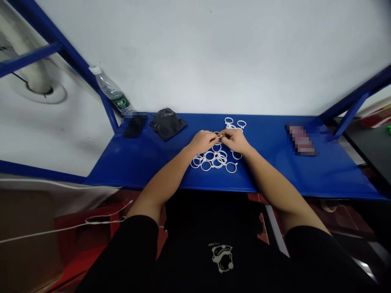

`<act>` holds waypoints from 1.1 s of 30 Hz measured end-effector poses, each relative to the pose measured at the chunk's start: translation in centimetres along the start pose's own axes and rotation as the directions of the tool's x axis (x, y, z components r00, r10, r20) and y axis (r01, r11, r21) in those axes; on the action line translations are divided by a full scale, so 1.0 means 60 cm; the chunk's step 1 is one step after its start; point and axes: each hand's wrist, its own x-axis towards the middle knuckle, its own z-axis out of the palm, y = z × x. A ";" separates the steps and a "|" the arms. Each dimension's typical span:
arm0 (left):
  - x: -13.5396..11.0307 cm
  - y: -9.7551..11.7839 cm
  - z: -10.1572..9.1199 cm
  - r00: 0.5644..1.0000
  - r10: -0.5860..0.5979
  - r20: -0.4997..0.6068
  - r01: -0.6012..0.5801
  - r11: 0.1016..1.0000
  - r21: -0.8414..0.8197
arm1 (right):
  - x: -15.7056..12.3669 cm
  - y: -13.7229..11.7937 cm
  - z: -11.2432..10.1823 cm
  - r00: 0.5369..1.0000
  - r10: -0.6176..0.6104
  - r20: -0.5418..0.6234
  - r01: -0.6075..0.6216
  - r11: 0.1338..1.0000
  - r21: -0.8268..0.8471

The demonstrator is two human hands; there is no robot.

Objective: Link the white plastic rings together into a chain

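Observation:
My left hand (202, 141) and my right hand (234, 139) meet over the middle of the blue table, fingertips pinched together. Between them is a small white plastic ring (219, 136), mostly hidden by the fingers. Several more white rings with small tabs, looking like curtain rings, lie about the hands. A loose pile (217, 162) is on the near side, some rings overlapping. A smaller group (229, 121) lies beyond my right hand, and a single ring (231, 167) rests at the pile's right edge.
The blue table (269, 162) stands against a white wall. On its left are a crumpled black bag (167, 124), a blurred dark object (135, 125) and a plastic bottle (111, 89). To the right lies a blurred pinkish phone-like object (302, 140). Blue frame bars rise at both ends.

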 end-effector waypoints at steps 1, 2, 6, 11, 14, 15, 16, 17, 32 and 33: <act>0.000 0.000 0.000 1.000 0.001 0.005 -0.001 1.000 0.005 | 0.000 -0.001 0.000 1.000 0.008 -0.004 -0.008 1.000 -0.001; 0.001 0.001 0.000 1.000 -0.001 0.010 0.001 1.000 0.006 | 0.000 -0.002 0.001 1.000 0.017 -0.008 -0.017 1.000 -0.004; 0.001 0.005 -0.001 1.000 -0.011 0.017 0.012 1.000 -0.015 | 0.003 -0.005 0.000 0.999 0.040 -0.025 -0.041 0.999 -0.036; 0.002 0.008 -0.001 1.000 -0.015 0.006 0.015 1.000 -0.023 | 0.005 0.001 0.001 0.999 0.004 -0.032 -0.005 0.998 -0.057; 0.000 0.009 -0.006 0.998 -0.062 0.030 0.064 0.995 -0.079 | 0.004 0.007 0.001 0.997 0.007 -0.077 -0.012 0.997 -0.070; 0.000 0.009 -0.007 0.996 -0.078 0.053 0.083 0.992 -0.099 | 0.004 0.009 0.001 0.994 0.015 -0.109 -0.023 0.997 -0.075; 0.000 0.009 -0.008 0.993 -0.090 0.080 0.099 0.989 -0.112 | 0.003 0.012 -0.001 0.989 0.023 -0.146 -0.035 0.996 -0.080; -0.001 0.009 -0.008 0.989 -0.100 0.105 0.112 0.987 -0.113 | 0.003 0.016 -0.003 0.982 0.031 -0.184 -0.048 0.995 -0.086; 0.001 0.018 -0.016 0.989 -0.106 -0.108 0.104 0.994 -0.026 | 0.004 0.036 -0.034 0.975 0.064 -0.214 -0.078 0.995 -0.057; 0.000 0.019 -0.018 0.986 -0.106 -0.129 0.103 0.994 -0.033 | 0.004 0.028 -0.029 0.990 0.052 -0.132 -0.056 0.998 -0.026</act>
